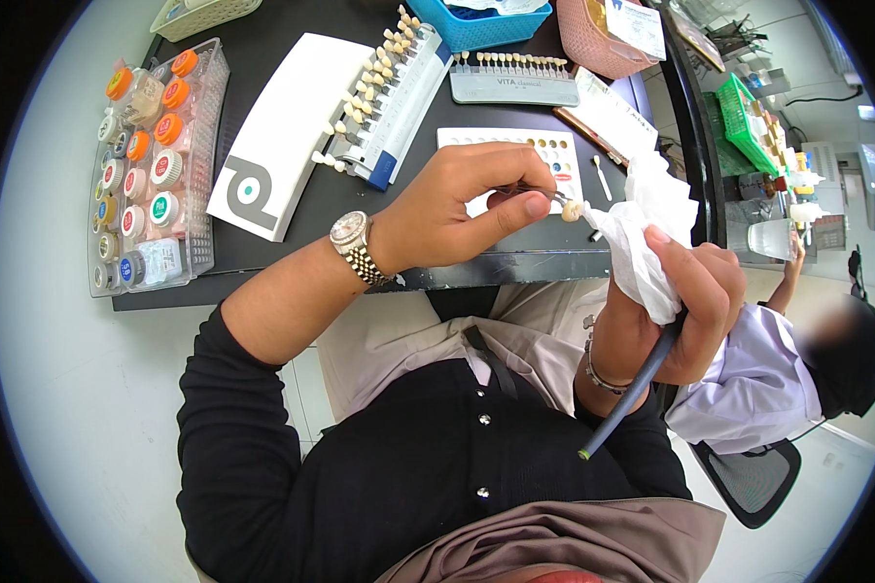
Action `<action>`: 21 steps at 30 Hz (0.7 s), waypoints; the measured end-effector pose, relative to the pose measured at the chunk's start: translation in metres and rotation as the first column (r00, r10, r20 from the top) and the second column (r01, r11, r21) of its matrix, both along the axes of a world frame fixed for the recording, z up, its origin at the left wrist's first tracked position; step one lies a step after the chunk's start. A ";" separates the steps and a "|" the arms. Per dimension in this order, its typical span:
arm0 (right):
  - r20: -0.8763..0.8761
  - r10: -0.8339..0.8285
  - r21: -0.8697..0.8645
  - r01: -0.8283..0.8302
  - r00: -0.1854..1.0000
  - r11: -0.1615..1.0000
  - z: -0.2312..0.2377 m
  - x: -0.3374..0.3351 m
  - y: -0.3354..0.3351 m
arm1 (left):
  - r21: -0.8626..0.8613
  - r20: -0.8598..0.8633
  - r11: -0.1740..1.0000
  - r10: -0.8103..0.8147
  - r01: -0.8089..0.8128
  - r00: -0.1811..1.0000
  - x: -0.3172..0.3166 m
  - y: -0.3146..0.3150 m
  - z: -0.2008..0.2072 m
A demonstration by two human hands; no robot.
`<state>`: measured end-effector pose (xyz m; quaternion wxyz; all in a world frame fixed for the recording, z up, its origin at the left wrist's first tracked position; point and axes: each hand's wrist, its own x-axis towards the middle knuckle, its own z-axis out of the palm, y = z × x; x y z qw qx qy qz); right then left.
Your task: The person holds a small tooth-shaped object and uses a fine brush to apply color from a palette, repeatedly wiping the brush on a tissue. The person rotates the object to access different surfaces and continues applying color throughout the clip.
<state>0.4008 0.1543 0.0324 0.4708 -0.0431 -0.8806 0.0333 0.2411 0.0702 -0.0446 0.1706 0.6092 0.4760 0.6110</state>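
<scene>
My left hand (462, 204), with a metal watch on the wrist, is closed round slim metal tweezers (556, 195). At their tip is a small cream-coloured tooth crown (573, 211), held just above the table's front edge. My right hand (702, 301) is closed on a slim dark grey-blue handle (634, 391) that slants down toward me. The same hand grips a crumpled white tissue (656, 209), whose edge comes close to the crown. The tool's working end is hidden behind the tissue and fingers, so I cannot tell its kind.
On the black table (253, 260) are a clear rack of capped jars (156, 175), a white box (287, 126), two tooth shade guides (399, 112), a palette card (557, 146) and baskets (481, 31). To the right, a co-worker in a white coat (753, 384) sits at another bench.
</scene>
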 end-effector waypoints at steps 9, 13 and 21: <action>-0.017 0.005 -0.039 -0.005 1.000 0.999 -0.005 0.000 0.000 | 0.024 -0.006 1.000 0.004 -0.004 1.000 0.000 0.001 -0.001; -0.007 0.009 -0.023 -0.009 1.000 1.000 -0.005 0.000 0.001 | -0.002 -0.007 1.000 -0.004 0.004 1.000 -0.001 0.000 0.001; -0.025 -0.004 0.042 0.005 1.000 0.999 -0.002 -0.003 0.003 | -0.003 0.019 1.000 -0.005 0.005 1.000 0.000 0.000 -0.001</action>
